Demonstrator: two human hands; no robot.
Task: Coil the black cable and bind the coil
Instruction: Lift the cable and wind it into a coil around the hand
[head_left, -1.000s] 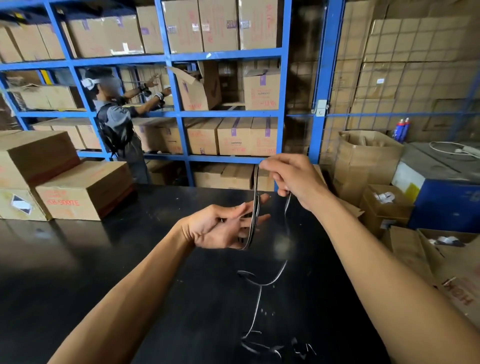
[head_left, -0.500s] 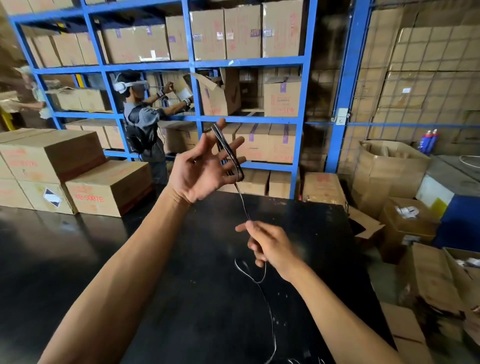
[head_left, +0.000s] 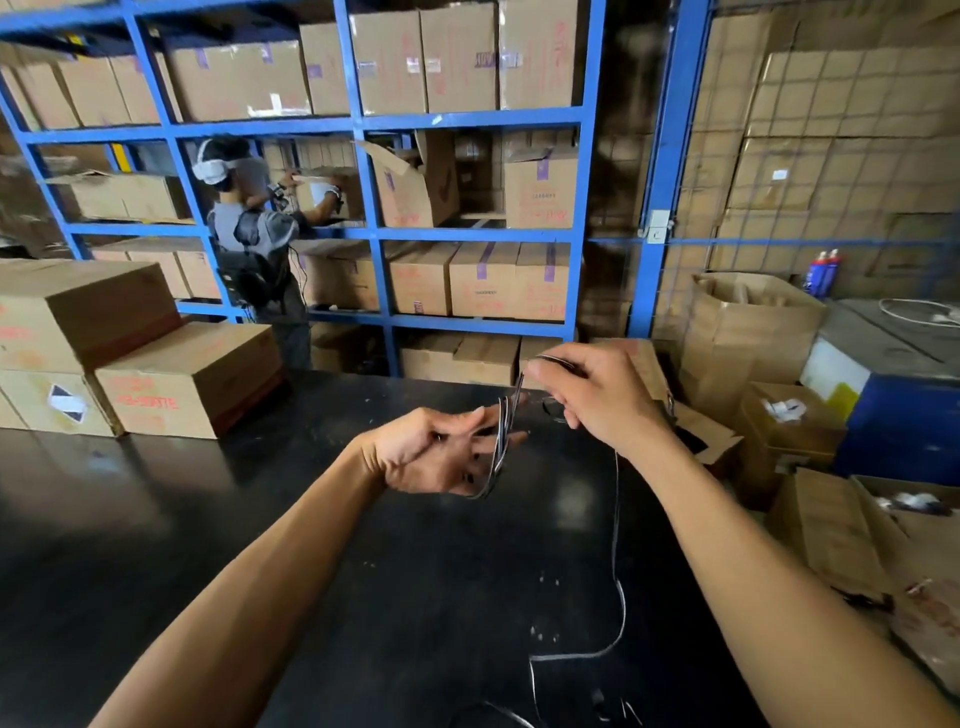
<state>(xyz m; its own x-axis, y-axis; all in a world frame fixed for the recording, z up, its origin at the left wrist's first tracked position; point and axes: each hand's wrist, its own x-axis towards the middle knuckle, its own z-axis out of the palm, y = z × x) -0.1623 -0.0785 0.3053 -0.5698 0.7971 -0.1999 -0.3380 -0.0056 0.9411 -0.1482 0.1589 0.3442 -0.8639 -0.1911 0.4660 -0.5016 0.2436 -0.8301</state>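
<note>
A blue steel rack loaded with cardboard cartons fills the far wall, and a second person wearing a white headset and a backpack stands at it with both arms reaching into a shelf. In front spreads a glossy black table, with stacked brown boxes sitting on its far left part. Right of the table, open cartons crowd the floor beside a blue and white bin. Both bare forearms reach out over the tabletop. The left hand is held palm up above the table, fingers spread and partly curled, with several loops of the black cable wound around them and hanging just below the palm. The right hand, slightly higher and just to the right, pinches the cable's top strand between thumb and fingers, close to the left fingertips. From under the right hand a single loose strand drops down to the table, bends left near the front edge and runs out of the bottom of the view. The strand seems to lie flat on the table there, though its shine against the black surface makes that hard to judge.
</note>
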